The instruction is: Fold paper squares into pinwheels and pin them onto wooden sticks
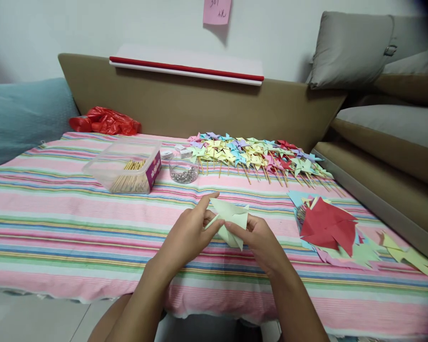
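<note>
A pale green paper pinwheel, partly folded, is held between both hands above the striped cloth. My left hand grips its left side, thumb against the paper and index finger stretched up beside a corner. On the other side, my right hand pinches the lower right edge with the thumb in front. The fingers behind the paper are hidden. Several loose cut paper sheets lie to the right, with a red sheet on top.
Finished pinwheels on sticks lie at the back. A plastic box of wooden sticks and a clear round container of small metal pins stand left of centre. A red plastic bag lies at the back left. Cushions line the right.
</note>
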Tool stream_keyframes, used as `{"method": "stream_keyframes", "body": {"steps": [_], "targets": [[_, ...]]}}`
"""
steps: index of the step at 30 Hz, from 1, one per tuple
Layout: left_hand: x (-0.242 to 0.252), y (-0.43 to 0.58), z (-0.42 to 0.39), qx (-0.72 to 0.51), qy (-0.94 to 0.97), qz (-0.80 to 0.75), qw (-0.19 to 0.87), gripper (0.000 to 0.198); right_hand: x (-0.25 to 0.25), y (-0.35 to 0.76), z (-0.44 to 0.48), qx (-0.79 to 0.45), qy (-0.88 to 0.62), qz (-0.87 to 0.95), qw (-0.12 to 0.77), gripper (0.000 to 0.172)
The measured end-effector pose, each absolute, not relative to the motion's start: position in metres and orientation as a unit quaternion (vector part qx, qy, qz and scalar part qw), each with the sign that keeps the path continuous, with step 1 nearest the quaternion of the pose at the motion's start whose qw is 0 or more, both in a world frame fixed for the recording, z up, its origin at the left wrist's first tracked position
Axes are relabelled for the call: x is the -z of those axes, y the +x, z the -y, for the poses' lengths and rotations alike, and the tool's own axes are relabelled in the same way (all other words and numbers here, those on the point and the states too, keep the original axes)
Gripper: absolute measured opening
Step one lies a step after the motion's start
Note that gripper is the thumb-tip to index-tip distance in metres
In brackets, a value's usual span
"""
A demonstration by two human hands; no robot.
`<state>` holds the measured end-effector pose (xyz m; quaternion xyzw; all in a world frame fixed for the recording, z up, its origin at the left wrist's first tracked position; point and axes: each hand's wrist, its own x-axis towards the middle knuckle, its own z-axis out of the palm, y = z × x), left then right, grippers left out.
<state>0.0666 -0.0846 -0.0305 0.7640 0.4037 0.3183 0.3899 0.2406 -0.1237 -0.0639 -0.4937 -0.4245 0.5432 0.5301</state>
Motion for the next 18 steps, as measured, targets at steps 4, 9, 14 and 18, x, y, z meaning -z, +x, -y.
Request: {"method": "stream_keyframes", "body": {"steps": [4, 9, 14, 18], "targets": [[0.034, 0.070, 0.082, -0.389, 0.671, -0.409, 0.481, 0.061, 0.066, 0.230, 0.119, -0.506, -0.486, 0.345, 0.624, 0.040], [0.039, 0.085, 0.085, -0.422, 0.560, -0.367, 0.611, 0.047, 0.060, 0.212, 0.115, -0.483, -0.424, 0.281, 0.712, 0.037], [0.036, 0.102, 0.093, -0.472, 0.479, -0.365, 0.643, 0.033, 0.054, 0.201, 0.118, -0.493, -0.392, 0.251, 0.735, 0.026], [0.038, 0.107, 0.095, -0.512, 0.466, -0.380, 0.614, 0.028, 0.055, 0.199, 0.118, -0.491, -0.392, 0.251, 0.736, 0.030]]}}
